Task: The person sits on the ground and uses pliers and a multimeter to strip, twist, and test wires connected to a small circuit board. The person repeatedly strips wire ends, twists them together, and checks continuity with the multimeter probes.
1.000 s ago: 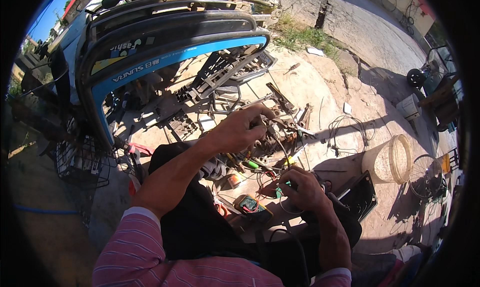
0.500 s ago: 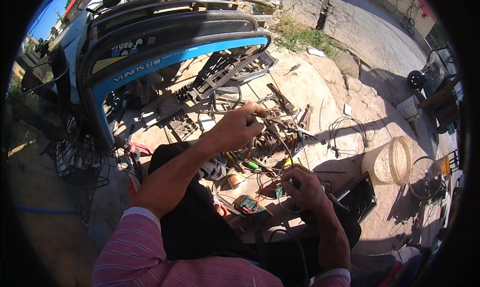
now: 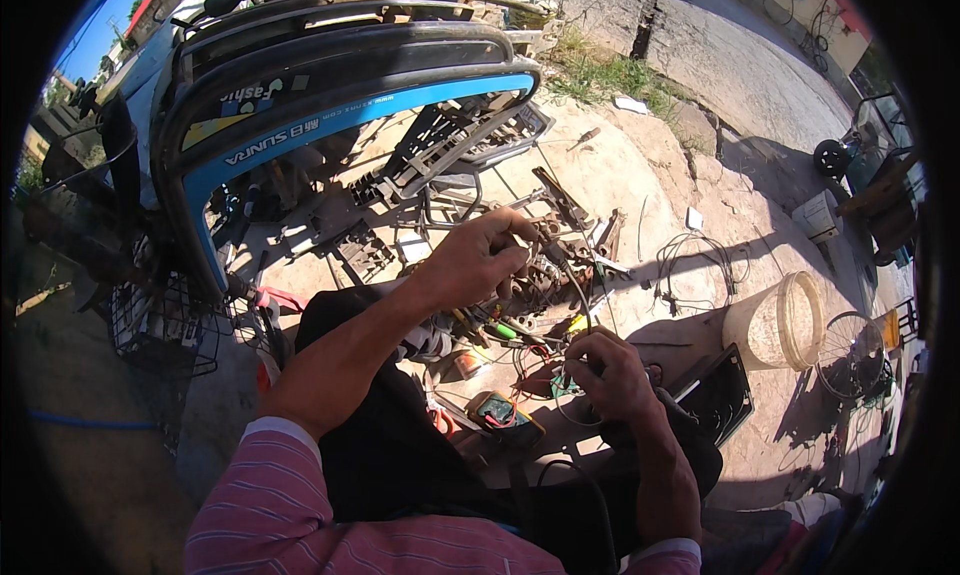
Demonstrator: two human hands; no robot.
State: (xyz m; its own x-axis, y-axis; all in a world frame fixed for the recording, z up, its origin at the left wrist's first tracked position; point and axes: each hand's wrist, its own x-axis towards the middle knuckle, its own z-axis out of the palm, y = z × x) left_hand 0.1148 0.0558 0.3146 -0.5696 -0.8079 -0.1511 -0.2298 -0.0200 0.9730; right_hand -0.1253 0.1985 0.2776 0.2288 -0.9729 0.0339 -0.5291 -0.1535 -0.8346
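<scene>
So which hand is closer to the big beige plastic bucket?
Right: the right hand is left of the bucket and lower in the picture; the left hand is much farther left of it.

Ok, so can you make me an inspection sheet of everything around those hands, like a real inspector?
Surface: pale ground, sunlit with shadow patches.
Job's things: a thin cord stretching between the hands.
Clutter: metal parts heaped just past the hands; a meter and an orange-handled tool lower in view.
Left hand: fingers bent near the cord's upper end; grip unclear.
Right hand: curled closed on the cord's lower end.
Cables: red wires near the right hand; a loose wire coil farther right.
Surroundings: blue-and-black panel upper left, bucket at right, grass farther off.
</scene>
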